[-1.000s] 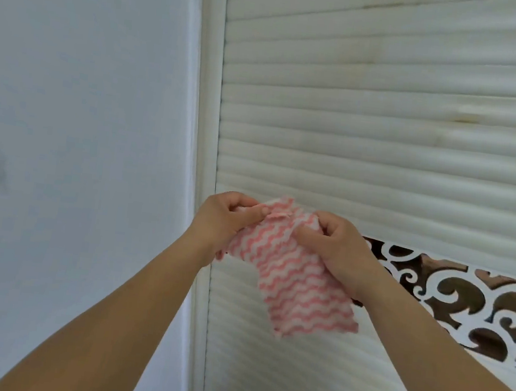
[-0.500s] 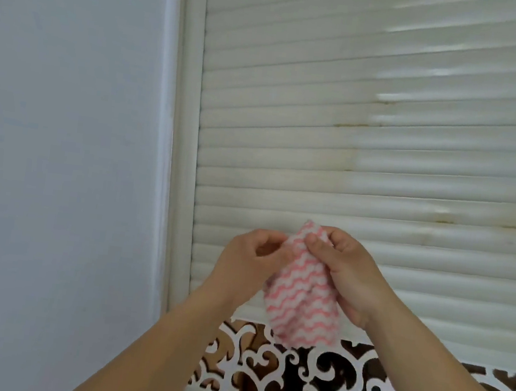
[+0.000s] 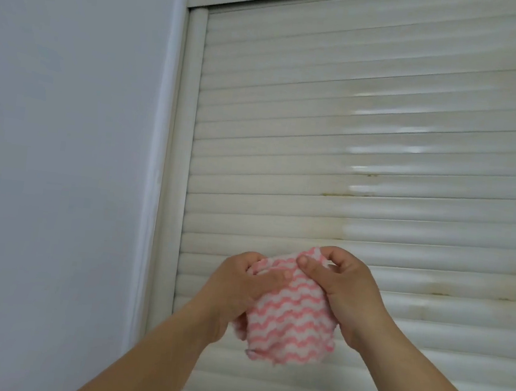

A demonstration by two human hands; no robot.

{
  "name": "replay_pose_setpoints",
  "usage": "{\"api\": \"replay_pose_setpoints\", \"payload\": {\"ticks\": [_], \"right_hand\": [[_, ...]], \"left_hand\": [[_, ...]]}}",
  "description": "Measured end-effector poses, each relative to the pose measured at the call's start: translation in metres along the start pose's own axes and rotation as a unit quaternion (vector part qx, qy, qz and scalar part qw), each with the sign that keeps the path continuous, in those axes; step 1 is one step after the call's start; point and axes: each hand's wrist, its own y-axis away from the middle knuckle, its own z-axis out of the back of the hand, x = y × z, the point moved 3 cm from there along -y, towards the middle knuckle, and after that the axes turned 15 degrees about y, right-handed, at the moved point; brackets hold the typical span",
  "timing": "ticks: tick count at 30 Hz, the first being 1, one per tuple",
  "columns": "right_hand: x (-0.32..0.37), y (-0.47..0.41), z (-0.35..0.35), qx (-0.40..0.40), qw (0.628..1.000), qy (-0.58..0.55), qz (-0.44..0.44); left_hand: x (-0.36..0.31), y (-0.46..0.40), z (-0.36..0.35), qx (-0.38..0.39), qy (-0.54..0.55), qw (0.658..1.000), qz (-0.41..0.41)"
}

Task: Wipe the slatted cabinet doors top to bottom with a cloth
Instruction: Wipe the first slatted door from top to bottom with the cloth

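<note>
Both hands hold a pink-and-white wavy-striped cloth (image 3: 292,320) in front of the slatted door (image 3: 368,150), low in the view at about 6 o'clock. The left hand (image 3: 236,292) grips the cloth's edge at 9 o'clock, thumb laid across the front and fingers curled behind it. The right hand (image 3: 340,293) pinches the top corner at 1 o'clock between thumb and bent fingers (image 3: 310,264). The cloth hangs bunched between them, its loose lower edge toward 6 o'clock. Brownish stains streak several slats at 3 o'clock. A pale wall (image 3: 60,140) fills the 9 o'clock side, meeting the door's rounded frame (image 3: 180,154).
</note>
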Motion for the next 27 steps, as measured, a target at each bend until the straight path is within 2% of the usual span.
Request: {"api": "replay_pose_setpoints", "payload": {"ticks": [4, 6, 7, 9, 11, 13, 15, 17, 21, 23, 27], "right_hand": [[0.004, -0.024, 0.012, -0.032, 0.999, 0.022, 0.026], [0.004, -0.038, 0.020, -0.064, 0.986, 0.141, 0.063], [0.005, -0.043, 0.024, -0.083, 0.966, 0.225, 0.101], [0.009, -0.050, 0.029, -0.141, 0.897, 0.355, 0.222], [0.016, -0.056, 0.031, -0.194, 0.816, 0.417, 0.349], [0.015, -0.062, 0.032, -0.169, 0.783, 0.431, 0.416], [0.013, -0.071, 0.030, -0.094, 0.817, 0.414, 0.391], [0.006, -0.083, 0.036, -0.037, 0.869, 0.369, 0.328], [0.011, -0.099, 0.054, 0.006, 0.940, 0.209, 0.271], [0.012, -0.110, 0.066, 0.000, 0.954, 0.171, 0.248], [0.013, -0.132, 0.088, -0.081, 0.961, 0.148, 0.220]], "left_hand": [[-0.012, -0.023, -0.006, 0.013, 0.070, 0.997, 0.008], [-0.018, -0.035, -0.012, 0.006, 0.078, 0.997, -0.004], [-0.020, -0.041, -0.015, 0.006, 0.073, 0.997, -0.016], [-0.026, -0.054, -0.024, 0.005, 0.061, 0.997, -0.043], [-0.034, -0.069, -0.035, -0.013, 0.056, 0.996, -0.075], [-0.041, -0.085, -0.047, -0.047, 0.080, 0.991, -0.096], [-0.046, -0.096, -0.059, -0.076, 0.138, 0.984, -0.087], [-0.052, -0.105, -0.072, -0.081, 0.196, 0.974, -0.076], [-0.063, -0.119, -0.094, -0.064, 0.252, 0.962, -0.079], [-0.068, -0.127, -0.105, -0.028, 0.248, 0.964, -0.089], [-0.079, -0.133, -0.125, 0.058, 0.231, 0.967, -0.094]]}}
